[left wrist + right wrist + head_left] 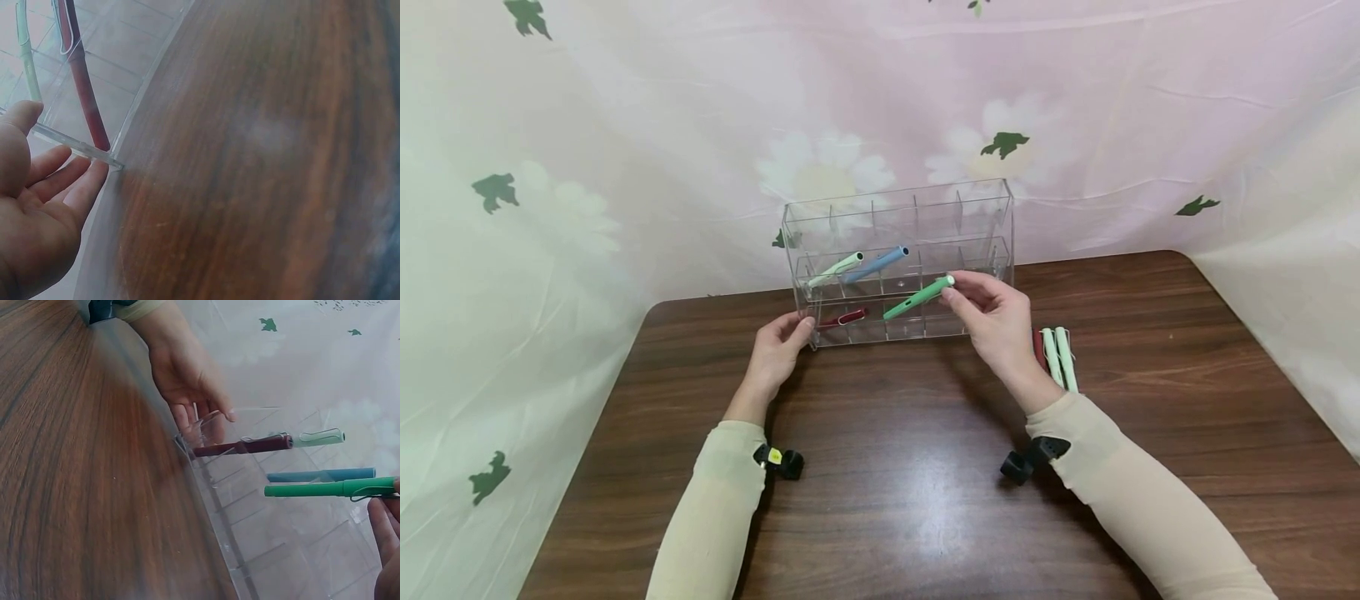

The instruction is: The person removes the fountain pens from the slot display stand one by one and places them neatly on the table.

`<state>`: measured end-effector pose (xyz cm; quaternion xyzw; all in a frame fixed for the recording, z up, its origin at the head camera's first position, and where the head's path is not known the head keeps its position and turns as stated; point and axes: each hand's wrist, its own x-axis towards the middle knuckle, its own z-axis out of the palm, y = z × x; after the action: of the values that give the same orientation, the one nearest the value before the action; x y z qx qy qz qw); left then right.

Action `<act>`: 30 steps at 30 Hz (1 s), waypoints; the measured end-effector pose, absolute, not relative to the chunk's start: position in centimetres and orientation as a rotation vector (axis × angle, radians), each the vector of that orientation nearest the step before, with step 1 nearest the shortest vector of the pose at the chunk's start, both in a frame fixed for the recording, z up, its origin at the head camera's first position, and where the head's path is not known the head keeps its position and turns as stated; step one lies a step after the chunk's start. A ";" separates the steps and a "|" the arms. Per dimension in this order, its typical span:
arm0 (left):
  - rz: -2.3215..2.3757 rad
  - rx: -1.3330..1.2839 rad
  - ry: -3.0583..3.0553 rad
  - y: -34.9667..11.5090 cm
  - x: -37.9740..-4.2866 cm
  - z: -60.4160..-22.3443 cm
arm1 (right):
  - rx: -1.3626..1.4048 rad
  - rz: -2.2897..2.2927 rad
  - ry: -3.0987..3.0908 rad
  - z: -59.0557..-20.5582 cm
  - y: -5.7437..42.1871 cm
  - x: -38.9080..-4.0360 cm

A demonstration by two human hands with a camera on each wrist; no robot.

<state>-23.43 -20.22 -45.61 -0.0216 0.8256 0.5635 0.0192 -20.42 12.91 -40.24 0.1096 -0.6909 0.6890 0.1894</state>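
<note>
A clear tiered pen organizer (901, 335) with divided compartments stands at the back of the table. My left hand (778, 346) holds its left end, thumb and fingers at the side panel. My right hand (996, 321) pinches a green pen (917, 298) near one end, tilted in front of the organizer; its far tip points down and left. Within the middle tier lean a pale green pen (835, 271) and a blue pen (876, 263). A dark red pen (265, 444) lies in the bottom tier at the left, close to my left hand.
Right of the organizer, two pale green pens (1065, 358) and a dark red pen (1038, 346) lie side by side on the wooden table (880, 500), partly behind my right wrist. A floral cloth (700, 167) hangs behind and beside the table.
</note>
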 end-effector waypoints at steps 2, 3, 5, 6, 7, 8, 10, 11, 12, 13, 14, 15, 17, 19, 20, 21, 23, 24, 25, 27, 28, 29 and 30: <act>1.754 -0.068 2.558 -20.2 -23.4 -45.6 | 0.320 1.929 -1.931 -40.0 13.2 -20.3; 1.755 -0.069 2.556 -20.2 -23.4 -45.6 | 0.323 1.927 -1.925 -39.9 13.3 -20.2; 1.752 -0.076 2.553 -20.3 -23.4 -45.6 | 0.330 1.917 -1.912 -39.6 13.5 -20.1; 1.754 -0.077 2.551 -20.3 -23.4 -45.6 | 0.336 1.911 -1.904 -39.5 13.7 -20.0; 1.755 -0.078 2.550 -20.3 -23.4 -45.6 | 0.339 1.906 -1.897 -39.4 13.8 -19.9; 1.754 -0.077 2.551 -20.2 -23.4 -45.6 | 0.339 1.903 -1.888 -39.3 14.0 -19.8; 1.755 -0.074 2.550 -20.2 -23.4 -45.7 | 0.346 1.902 -1.861 -39.0 14.5 -19.7; 1.757 -0.072 2.552 -20.2 -23.4 -45.6 | 0.345 1.896 -1.857 -38.9 14.7 -19.7; 1.760 -0.069 2.552 -20.2 -23.4 -45.6 | 0.343 1.891 -1.850 -38.7 14.9 -19.6; 1.761 -0.068 2.552 -20.2 -23.5 -45.6 | 0.340 1.888 -1.842 -38.6 15.2 -19.6; 1.763 -0.068 2.551 -20.1 -23.4 -45.6 | 0.340 1.886 -1.833 -38.4 15.4 -19.5; 1.764 -0.069 2.551 -20.1 -23.4 -45.5 | 0.341 1.880 -1.829 -38.3 15.6 -19.5; 1.760 -0.072 2.553 -20.2 -23.4 -45.5 | 0.337 1.865 -1.829 -38.2 16.1 -19.3; 1.756 -0.071 2.554 -20.2 -23.3 -45.4 | 0.338 1.862 -1.823 -38.1 16.5 -19.1; 1.753 -0.070 2.555 -20.2 -23.3 -45.4 | 0.338 1.863 -1.821 -38.1 16.7 -19.0; 1.751 -0.068 2.556 -20.1 -23.3 -45.4 | 0.335 1.861 -1.821 -38.1 16.9 -18.9; 1.755 -0.065 2.553 -20.1 -23.3 -45.4 | 0.328 1.861 -1.817 -38.0 17.3 -18.8; 1.756 -0.065 2.552 -20.1 -23.3 -45.4 | 0.322 1.850 -1.823 -38.0 17.6 -18.7; 1.758 -0.066 2.550 -20.1 -23.3 -45.4 | 0.314 1.839 -1.829 -37.9 17.8 -18.7; 1.762 -0.068 2.547 -20.1 -23.3 -45.4 | 0.298 1.833 -1.830 -37.7 18.2 -18.5; 1.764 -0.070 2.544 -20.1 -23.3 -45.5 | 0.291 1.832 -1.830 -37.7 18.4 -18.4; 1.763 -0.070 2.544 -20.1 -23.3 -45.5 | 0.285 1.826 -1.833 -37.6 18.6 -18.4; 1.762 -0.069 2.542 -20.1 -23.3 -45.5 | 0.279 1.828 -1.832 -37.5 18.8 -18.3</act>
<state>-23.34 -20.14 -45.48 -0.0223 0.8214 0.5695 0.0238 -18.27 18.82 -37.53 0.1035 -0.6784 0.6769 0.2662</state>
